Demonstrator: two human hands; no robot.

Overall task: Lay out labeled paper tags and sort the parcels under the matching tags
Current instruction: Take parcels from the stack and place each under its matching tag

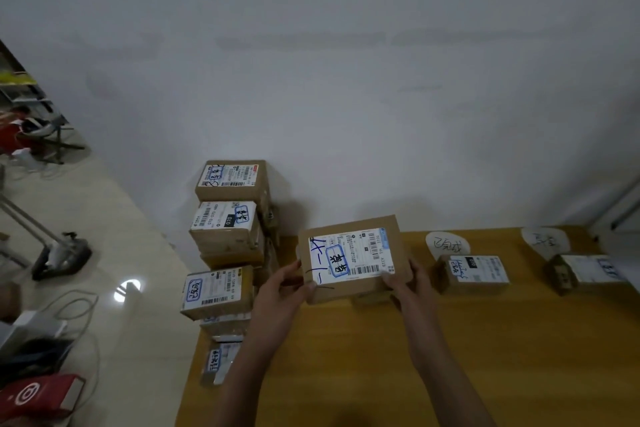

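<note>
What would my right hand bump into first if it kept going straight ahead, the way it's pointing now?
Probably nothing on the table. The right hand grips the held parcel and points away toward the wall; the paper tag and the parcel below it sit off to its right. Depth is hard to judge.

I stood in what looked like a small parcel depot or courier back room. Cardboard parcels (228, 239) with printed shipping labels were stacked at the left edge of the wooden surface (346, 357), handwritten paper tags (447, 243) lay along its far edge, and metal shelving (20, 87) showed in the upper left against a bare white wall (346, 80).
</note>
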